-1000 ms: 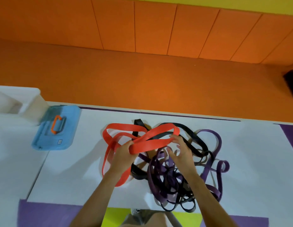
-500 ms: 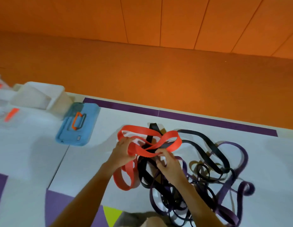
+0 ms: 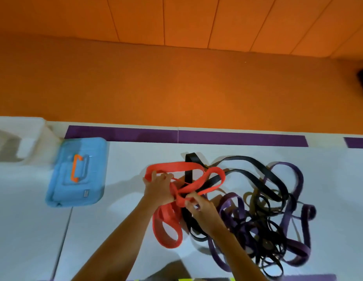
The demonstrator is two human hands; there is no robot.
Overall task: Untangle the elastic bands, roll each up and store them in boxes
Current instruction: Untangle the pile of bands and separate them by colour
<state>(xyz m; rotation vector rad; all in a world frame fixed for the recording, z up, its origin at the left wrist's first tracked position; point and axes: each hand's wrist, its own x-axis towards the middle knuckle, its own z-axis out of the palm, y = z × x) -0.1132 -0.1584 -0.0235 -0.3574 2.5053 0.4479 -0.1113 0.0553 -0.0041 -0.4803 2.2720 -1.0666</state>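
Observation:
A wide red elastic band [image 3: 177, 166] loops over a tangled heap of black bands [image 3: 255, 171] and purple bands [image 3: 298, 179] on the white surface. My left hand [image 3: 159, 189] grips the red band near its left bend. My right hand [image 3: 200, 207] pinches the same red band where its strands cross, just right of the left hand. A lower red loop [image 3: 168, 228] hangs down between my forearms. A black strand passes through the red loops.
A blue box lid with an orange handle [image 3: 77, 171] lies to the left. A white open box [image 3: 18, 138] stands at the far left. The white mat [image 3: 125, 159] has purple stripes along its far edge, then orange floor and wall.
Both hands stayed on the red band and drew closer together. The right hand came down from the band's far loop to its crossing. The view shifted.

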